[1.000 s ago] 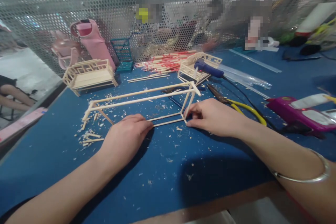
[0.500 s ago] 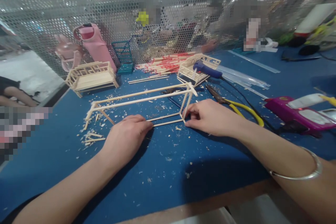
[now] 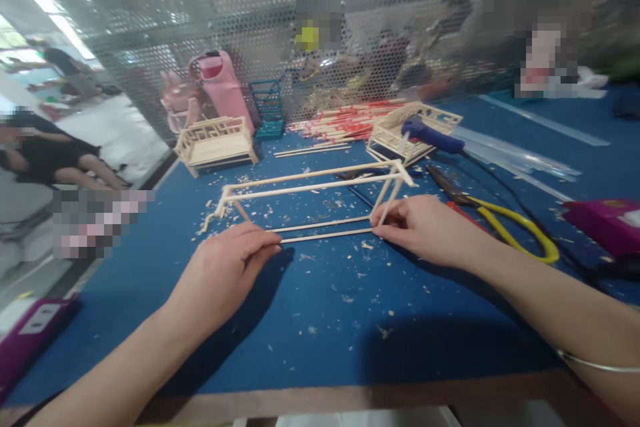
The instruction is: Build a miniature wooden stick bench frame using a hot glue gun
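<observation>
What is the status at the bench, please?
Left hand and right hand pinch stick frame at near rail. Frame upright on blue table. Pliers beside right hand.

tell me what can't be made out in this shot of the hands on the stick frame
Head view only:
- Left hand covers the near left corner of the stick frame, so its grip there is hidden.
- Right hand fingertips hide the near right joint.
- Purple device is cut off by the right edge.
- Things behind the perforated screen are blurred by the mesh.
- Glue gun nozzle is too small to tell.
</observation>
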The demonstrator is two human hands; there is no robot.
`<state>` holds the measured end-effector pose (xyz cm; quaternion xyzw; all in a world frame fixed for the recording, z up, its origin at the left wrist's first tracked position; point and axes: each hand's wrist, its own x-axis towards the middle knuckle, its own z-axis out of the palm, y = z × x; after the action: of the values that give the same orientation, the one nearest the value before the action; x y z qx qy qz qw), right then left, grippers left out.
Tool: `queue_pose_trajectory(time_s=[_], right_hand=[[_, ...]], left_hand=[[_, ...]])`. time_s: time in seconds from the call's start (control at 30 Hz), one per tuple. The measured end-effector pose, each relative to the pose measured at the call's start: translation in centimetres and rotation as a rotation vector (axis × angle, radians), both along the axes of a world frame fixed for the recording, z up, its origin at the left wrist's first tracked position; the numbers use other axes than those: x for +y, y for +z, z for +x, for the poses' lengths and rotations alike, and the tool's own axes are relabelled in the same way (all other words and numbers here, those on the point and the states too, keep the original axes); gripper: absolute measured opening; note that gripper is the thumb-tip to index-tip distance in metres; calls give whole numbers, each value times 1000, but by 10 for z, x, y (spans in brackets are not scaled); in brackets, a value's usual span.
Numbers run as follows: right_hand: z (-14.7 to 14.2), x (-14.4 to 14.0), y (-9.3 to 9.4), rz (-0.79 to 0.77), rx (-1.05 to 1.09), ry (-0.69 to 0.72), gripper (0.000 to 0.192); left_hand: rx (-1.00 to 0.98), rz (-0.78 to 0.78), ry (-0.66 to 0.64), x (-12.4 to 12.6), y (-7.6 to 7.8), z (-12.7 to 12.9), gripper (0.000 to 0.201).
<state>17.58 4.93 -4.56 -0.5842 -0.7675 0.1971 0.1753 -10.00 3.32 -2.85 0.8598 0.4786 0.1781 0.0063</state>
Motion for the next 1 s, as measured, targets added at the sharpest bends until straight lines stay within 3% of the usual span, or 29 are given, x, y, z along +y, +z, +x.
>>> queue_pose_trajectory(time_s=[0.13, 0.2, 0.53, 0.73, 1.0], right_hand=[[1, 0, -4, -1, -26, 4, 20], [2, 0, -6, 1, -22, 16, 21], [2, 0, -3, -23, 0, -9, 20], [6, -1, 9, -57, 23, -106, 8], [6, 2, 8, -42, 22, -23, 13]], left_hand=[[5, -99, 231, -14, 6, -33, 26], [10, -145, 269, -12, 5, -37, 25], [96, -183, 158, 9, -2, -13, 22], [64, -183, 150, 12, -3, -16, 31], [-40, -131, 70, 22, -12, -25, 42]])
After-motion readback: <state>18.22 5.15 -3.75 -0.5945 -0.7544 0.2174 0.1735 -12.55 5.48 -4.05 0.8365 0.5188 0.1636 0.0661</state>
